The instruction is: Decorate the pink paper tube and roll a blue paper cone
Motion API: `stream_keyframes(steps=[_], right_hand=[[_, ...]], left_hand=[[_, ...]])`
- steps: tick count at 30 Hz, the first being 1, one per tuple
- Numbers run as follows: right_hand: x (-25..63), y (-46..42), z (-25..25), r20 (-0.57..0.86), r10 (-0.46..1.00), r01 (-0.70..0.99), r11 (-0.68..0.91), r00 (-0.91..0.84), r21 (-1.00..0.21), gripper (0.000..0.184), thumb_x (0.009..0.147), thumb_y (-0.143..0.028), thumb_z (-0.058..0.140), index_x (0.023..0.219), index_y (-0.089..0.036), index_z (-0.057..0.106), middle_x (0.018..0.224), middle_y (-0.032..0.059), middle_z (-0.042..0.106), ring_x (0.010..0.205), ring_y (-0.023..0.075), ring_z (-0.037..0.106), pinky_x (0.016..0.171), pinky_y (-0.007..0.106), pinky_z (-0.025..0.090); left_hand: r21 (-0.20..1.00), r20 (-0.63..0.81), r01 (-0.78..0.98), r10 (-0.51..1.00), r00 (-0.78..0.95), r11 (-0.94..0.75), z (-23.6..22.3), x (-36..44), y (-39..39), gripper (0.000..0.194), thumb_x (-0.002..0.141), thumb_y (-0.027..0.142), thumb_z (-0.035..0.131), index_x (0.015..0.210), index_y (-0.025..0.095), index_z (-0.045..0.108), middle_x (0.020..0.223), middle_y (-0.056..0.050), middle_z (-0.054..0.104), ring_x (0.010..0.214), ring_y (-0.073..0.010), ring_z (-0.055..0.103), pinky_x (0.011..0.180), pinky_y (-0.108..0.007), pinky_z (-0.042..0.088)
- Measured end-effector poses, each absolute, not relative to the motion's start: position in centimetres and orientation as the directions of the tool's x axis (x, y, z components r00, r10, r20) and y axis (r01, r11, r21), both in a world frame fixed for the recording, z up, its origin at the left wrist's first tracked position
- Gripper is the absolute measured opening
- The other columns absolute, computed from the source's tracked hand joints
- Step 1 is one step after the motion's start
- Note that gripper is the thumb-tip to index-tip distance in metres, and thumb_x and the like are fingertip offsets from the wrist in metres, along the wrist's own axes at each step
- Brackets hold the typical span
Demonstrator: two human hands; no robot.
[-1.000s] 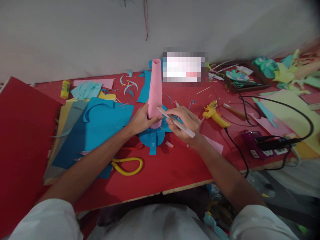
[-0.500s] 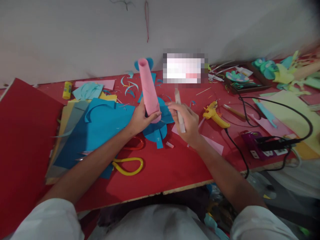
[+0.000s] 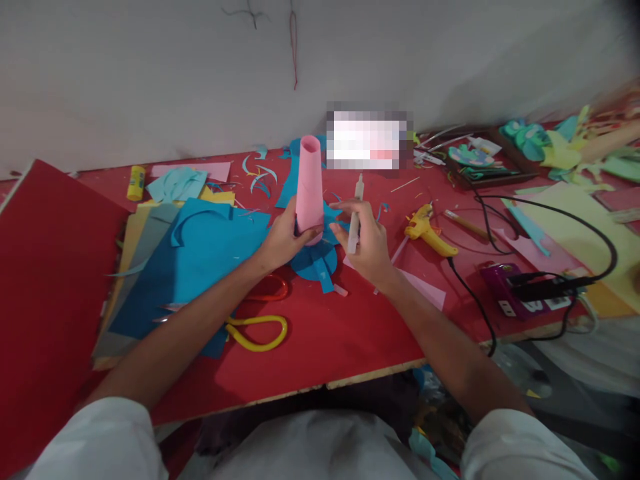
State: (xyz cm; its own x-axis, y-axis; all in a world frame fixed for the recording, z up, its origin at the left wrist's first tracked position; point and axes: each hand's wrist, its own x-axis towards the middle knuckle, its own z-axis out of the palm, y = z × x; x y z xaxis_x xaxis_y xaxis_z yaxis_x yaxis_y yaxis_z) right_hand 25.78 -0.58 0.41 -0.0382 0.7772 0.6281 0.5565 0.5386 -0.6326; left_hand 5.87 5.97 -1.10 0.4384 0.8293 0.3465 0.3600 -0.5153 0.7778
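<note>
1. The left hand point(image 3: 283, 239) is wrapped around the lower end of a pink paper tube point(image 3: 309, 187), which stands nearly upright on a blue paper disc point(image 3: 316, 261) cut with tabs at its rim; tube and disc sit mid-table on the red table point(image 3: 320, 347).
2. The right hand point(image 3: 367, 247) is closed on a white glue stick point(image 3: 355, 217), held almost vertical just beside the tube, with the forefinger reaching toward the tube's base.
3. Good practice, as a judgement: keep the tube square to the disc, grip low so the paper wall does not crush, and press each tab flat against the tube in turn.
4. A yellow glue gun point(image 3: 429, 230) lies to the right with its black cable point(image 3: 473, 300) running off the table edge; keeping the sleeve clear of its nozzle seems wise.
5. Yellow-handled scissors point(image 3: 255, 330) lie near the left forearm, beside a stack of blue paper sheets point(image 3: 200, 260).
6. A small yellow glue bottle point(image 3: 135, 183) stands by the wall; its label is too small to read. The blurred patch behind the tube yields no legible writing.
</note>
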Motion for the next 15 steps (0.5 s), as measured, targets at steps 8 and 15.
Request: stream_keyframes(steps=[8,15], right_hand=[[24.8,-0.5,-1.0,0.548,0.832,0.491,0.445,0.082,-0.749,0.049,0.093,-0.057,0.074,0.122,-0.026,0.05,0.116,0.0103,0.07,0.099,0.0261,0.075,0.084,0.044,0.063],[25.2,0.1,-1.0,0.625,0.764,0.372,0.54,0.159,-0.755,0.04,0.097,-0.056,0.07,0.117,-0.028,0.05,0.107,0.0047,0.064,0.095,0.0214,0.072,0.081,0.038,0.064]], left_hand=[[0.667,0.352,0.403,0.741,0.572,-0.627,-0.7,6.1,5.3,0.076,0.097,0.049,0.064,0.161,0.02,0.036,0.141,-0.016,0.066,0.13,-0.031,0.066,0.104,-0.043,0.056],[0.709,0.264,0.248,0.574,0.775,-0.66,1.6,5.2,5.7,0.102,0.096,0.051,0.069,0.174,0.028,0.007,0.178,-0.014,0.023,0.161,-0.0377,0.035,0.127,-0.052,0.042]])
